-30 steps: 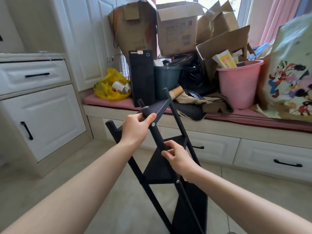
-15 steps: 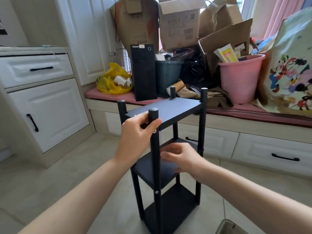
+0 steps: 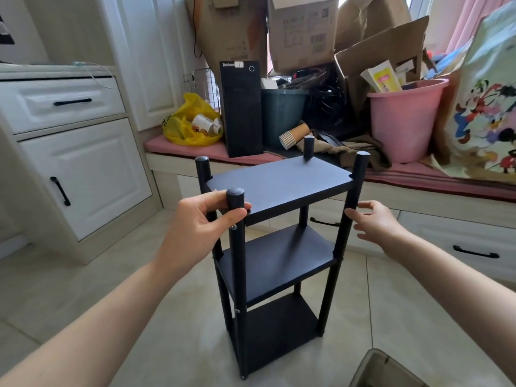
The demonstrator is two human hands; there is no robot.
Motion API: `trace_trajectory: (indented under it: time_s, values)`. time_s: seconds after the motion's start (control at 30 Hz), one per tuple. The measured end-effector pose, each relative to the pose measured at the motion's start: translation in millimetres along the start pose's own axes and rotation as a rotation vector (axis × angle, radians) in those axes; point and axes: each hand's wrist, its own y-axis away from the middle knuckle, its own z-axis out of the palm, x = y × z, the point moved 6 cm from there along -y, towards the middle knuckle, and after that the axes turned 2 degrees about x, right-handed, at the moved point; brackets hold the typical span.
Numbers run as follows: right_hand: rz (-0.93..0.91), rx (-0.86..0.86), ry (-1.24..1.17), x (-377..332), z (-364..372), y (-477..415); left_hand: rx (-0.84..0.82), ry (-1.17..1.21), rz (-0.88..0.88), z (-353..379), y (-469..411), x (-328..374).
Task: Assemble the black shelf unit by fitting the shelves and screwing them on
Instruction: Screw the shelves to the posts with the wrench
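Shelves (image 3: 279, 182) number three on four posts (image 3: 238, 275); left hand (image 3: 195, 219) grips one, right hand (image 3: 377, 222) spread, perhaps touching.

What we are losing from view
The lower right edge is cutting off a grey container (image 3: 386, 371); our left hand (image 3: 196, 226) is hiding part of one post of the shelf unit (image 3: 279, 182).

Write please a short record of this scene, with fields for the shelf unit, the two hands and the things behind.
shelf unit: black, upright on the tiled floor
shelves: three fitted between four posts
left hand: grips the near left post at its top
right hand: open beside the near right post, holds nothing; contact unclear
behind: pink bucket and black computer tower on the bench
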Motion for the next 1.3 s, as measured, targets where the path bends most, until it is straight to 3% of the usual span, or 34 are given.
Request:
trace_trajectory:
  time_s: [0.6,0.83,1.0,1.3]
  values:
    - [-0.078,-0.059,0.023,3,11,-7,0.075,0.100,0.022,-9,-1,-8]
    - [-0.141,-0.077,0.044,0,15,11,0.218,0.086,-0.030,-31,-8,-28]
    - [-0.215,-0.159,0.091,-1,12,33,0.310,0.131,-0.029,-44,-11,-32]
    - [-0.224,-0.265,0.001,17,-13,80,0.302,0.054,-0.005,-38,-10,-34]
